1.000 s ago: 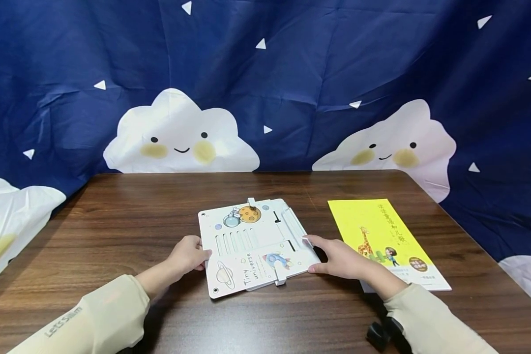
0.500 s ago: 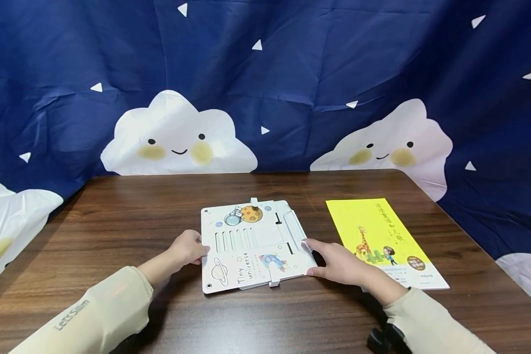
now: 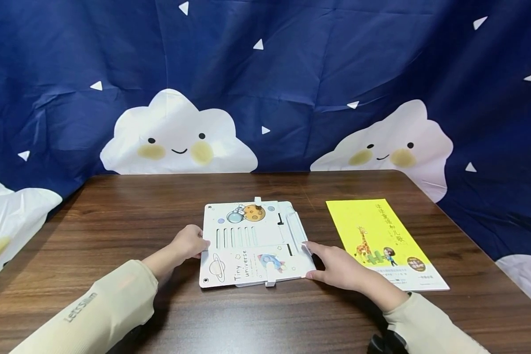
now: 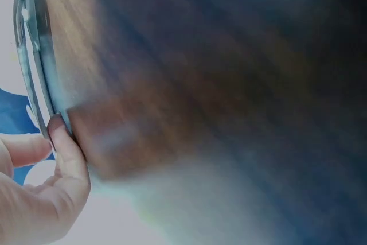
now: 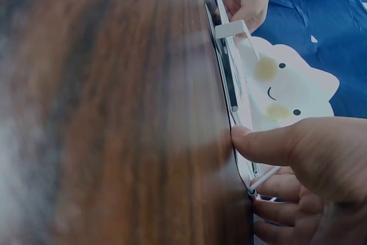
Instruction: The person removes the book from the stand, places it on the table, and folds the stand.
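Note:
A flat white book stand (image 3: 243,246), folded down and printed with a planet, a rocket and "Tiny universe", lies on the brown table between both hands. My left hand (image 3: 189,242) pinches its left edge; in the left wrist view, the thumb (image 4: 27,148) and a bent finger meet at the thin panels. At the opposite side, my right hand (image 3: 338,265) holds the right edge. The right wrist view shows that thumb (image 5: 266,144) on the edge near the table and the other fingers curled at the far side. White clips (image 3: 270,283) stick out at the stand's front and back edges.
A yellow book (image 3: 371,231) with a giraffe on its cover lies to the right, partly behind the right forearm. The wooden table (image 3: 265,324) ends in front of a blue cloth (image 3: 283,98) with smiling clouds. A black object (image 3: 386,342) sits by the right sleeve.
The book stand has turned slightly clockwise, so its front edge lies straighter toward me. Both hands keep their places on its edges. The yellow book has stayed put.

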`<move>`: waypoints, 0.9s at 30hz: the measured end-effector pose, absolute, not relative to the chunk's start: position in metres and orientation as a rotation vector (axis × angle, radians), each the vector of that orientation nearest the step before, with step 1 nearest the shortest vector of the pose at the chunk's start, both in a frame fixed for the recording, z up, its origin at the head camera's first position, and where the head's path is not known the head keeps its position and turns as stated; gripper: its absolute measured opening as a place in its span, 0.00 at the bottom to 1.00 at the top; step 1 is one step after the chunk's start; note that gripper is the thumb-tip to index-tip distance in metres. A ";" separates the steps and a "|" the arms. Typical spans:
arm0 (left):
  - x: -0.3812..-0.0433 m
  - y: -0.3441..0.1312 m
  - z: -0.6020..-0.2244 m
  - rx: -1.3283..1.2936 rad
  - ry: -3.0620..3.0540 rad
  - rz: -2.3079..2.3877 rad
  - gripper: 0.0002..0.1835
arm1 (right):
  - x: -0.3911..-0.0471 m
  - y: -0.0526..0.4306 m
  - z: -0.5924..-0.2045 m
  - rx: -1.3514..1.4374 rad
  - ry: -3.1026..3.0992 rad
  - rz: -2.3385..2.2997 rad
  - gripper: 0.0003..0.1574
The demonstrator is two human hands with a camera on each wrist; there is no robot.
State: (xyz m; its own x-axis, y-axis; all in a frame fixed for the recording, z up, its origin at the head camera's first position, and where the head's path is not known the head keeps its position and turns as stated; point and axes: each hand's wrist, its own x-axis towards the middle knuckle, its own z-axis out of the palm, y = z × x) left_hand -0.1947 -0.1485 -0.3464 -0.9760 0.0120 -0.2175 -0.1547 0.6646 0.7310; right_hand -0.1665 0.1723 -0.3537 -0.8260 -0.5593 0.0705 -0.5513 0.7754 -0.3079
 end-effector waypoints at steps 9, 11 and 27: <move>-0.203 -0.148 -0.346 -0.090 2.660 1.199 0.07 | -0.162 0.170 -0.355 -0.869 2.961 -0.478 0.38; -0.205 -0.148 -0.347 -0.095 2.662 1.194 0.07 | -0.161 0.169 -0.355 -0.861 2.963 -0.475 0.38; -0.210 -0.149 -0.345 -0.055 2.743 1.097 0.09 | -0.156 0.164 -0.354 -0.802 2.987 -0.459 0.39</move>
State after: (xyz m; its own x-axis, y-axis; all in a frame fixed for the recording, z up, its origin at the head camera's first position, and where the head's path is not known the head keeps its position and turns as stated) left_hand -0.2102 -0.1488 -0.3450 -0.9819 0.0349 -0.1860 -0.1030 0.7260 0.6800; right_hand -0.1556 0.1638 -0.3537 -0.8682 -0.4924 0.0611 -0.4881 0.8253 -0.2840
